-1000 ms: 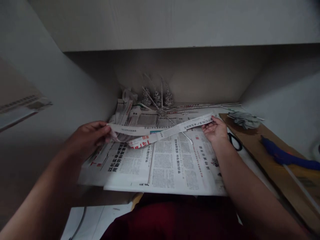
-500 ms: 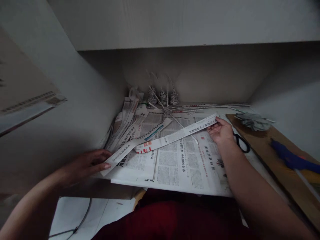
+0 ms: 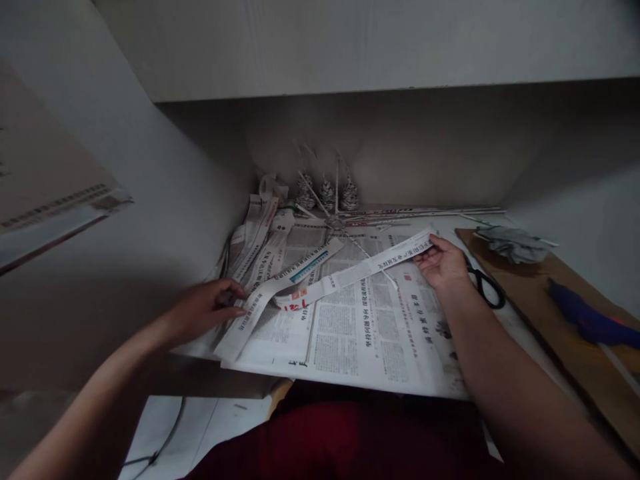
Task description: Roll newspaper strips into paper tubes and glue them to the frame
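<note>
A long newspaper strip (image 3: 345, 280) stretches between my hands, curving down at its left part. My right hand (image 3: 443, 263) pinches its right end between thumb and fingers. My left hand (image 3: 207, 308), fingers curled, has its thumb and fingertips at the strip's left edge, a little above the loose lower end. Beneath lies a spread newspaper sheet (image 3: 340, 340). Behind the strip, thin rolled-paper rods (image 3: 360, 250) radiate from a small woven centre (image 3: 336, 223). More cut newspaper strips (image 3: 255, 237) are heaped at the left.
Three small woven cone shapes (image 3: 327, 193) stand by the back wall, near long paper rods (image 3: 425, 212). At right are black scissor handles (image 3: 487, 287), a cardboard sheet (image 3: 540, 313), a grey crumpled cloth or glove (image 3: 513, 243) and a blue glue gun (image 3: 590, 317). A cabinet overhangs the table.
My left hand has moved right and slightly up along the strip, leaving its lower end hanging free and the strip more curved. My right hand has stayed nearly still.
</note>
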The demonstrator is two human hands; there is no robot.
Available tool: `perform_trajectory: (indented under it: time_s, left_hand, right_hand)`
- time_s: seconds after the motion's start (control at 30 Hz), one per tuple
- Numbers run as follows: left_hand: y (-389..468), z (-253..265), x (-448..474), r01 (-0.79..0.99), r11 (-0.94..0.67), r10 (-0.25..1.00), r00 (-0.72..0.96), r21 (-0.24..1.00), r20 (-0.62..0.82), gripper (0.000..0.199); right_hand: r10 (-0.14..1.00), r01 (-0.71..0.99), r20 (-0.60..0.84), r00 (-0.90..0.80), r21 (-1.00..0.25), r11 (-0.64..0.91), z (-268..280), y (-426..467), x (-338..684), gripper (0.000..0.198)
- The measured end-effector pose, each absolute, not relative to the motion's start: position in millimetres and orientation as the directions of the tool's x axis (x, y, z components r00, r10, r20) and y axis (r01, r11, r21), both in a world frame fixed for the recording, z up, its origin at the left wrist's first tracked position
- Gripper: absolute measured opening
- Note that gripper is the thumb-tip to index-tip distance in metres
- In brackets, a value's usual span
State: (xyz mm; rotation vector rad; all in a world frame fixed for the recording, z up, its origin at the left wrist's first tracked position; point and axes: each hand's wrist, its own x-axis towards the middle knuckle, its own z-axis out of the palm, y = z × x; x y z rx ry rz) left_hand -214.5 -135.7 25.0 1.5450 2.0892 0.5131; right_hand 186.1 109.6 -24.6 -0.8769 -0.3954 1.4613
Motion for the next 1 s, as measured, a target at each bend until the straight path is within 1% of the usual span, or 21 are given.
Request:
perform_trajectory:
  time_s: [0.1, 0.23, 0.3, 0.4, 0.47, 0.53, 0.67, 0.77, 0.87, 0.93, 1.0]
  left_hand:
    - [-120.0, 22.4, -208.4, 0.747, 0.204, 0.978, -0.131, 0.633, -0.161, 0.042]
    - [-84.4, 20.2, -198.6, 0.63, 0.126, 0.992, -0.073, 0.766, -0.103, 0.04]
    - [-68.8, 21.0, -195.8, 0.61, 0.096, 0.995, -0.079, 0.787, -0.06, 0.037]
    - [-57.1, 24.0, -192.7, 0.598, 0.066, 0.991, -0.131, 0.799, 0.016, 0.034]
    - [-56.6, 25.6, -190.9, 0.59, 0.058, 0.991, -0.129, 0.805, 0.023, 0.033]
    - [-58.3, 25.7, -189.6, 0.597, 0.048, 0.996, -0.085, 0.801, 0.003, 0.03]
    - [-55.6, 24.8, -188.3, 0.666, -0.004, 0.999, -0.025, 0.746, 0.028, 0.036]
    - [-47.3, 27.4, -186.9, 0.77, -0.026, 0.998, -0.014, 0.637, 0.058, 0.043]
    - [-41.8, 30.6, -189.4, 0.882, 0.024, 1.0, -0.015, 0.47, -0.023, 0.042]
    - [-42.2, 31.2, -195.7, 0.91, 0.04, 0.995, 0.0, 0.412, -0.096, 0.036]
    - [-45.2, 30.8, -204.5, 0.923, 0.039, 0.995, 0.001, 0.382, -0.104, 0.032]
  right_hand:
    - [0.958, -0.68, -0.26, 0.117, -0.725, -0.114, -24.4, 108.6, 184.7, 0.008]
    - [0.957, -0.674, -0.264, 0.117, -0.729, -0.119, -24.9, 107.2, 184.0, 0.007]
    - [0.957, -0.669, -0.264, 0.118, -0.733, -0.12, -25.3, 107.0, 183.9, 0.007]
    - [0.959, -0.661, -0.257, 0.116, -0.741, -0.119, -25.8, 107.6, 183.7, 0.008]
    - [0.961, -0.654, -0.254, 0.11, -0.746, -0.123, -26.0, 108.0, 183.1, 0.008]
    - [0.961, -0.643, -0.256, 0.108, -0.755, -0.129, -25.9, 108.1, 182.3, 0.008]
    - [0.964, -0.619, -0.244, 0.104, -0.774, -0.129, -25.6, 107.6, 180.4, 0.009]
    - [0.967, -0.617, -0.23, 0.107, -0.778, -0.117, -26.2, 107.2, 179.7, 0.01]
    - [0.968, -0.614, -0.226, 0.111, -0.782, -0.112, -27.0, 106.8, 179.6, 0.011]
    - [0.969, -0.607, -0.221, 0.106, -0.787, -0.113, -27.3, 106.5, 179.5, 0.011]
    - [0.973, -0.594, -0.21, 0.099, -0.796, -0.112, -27.3, 106.3, 179.1, 0.011]
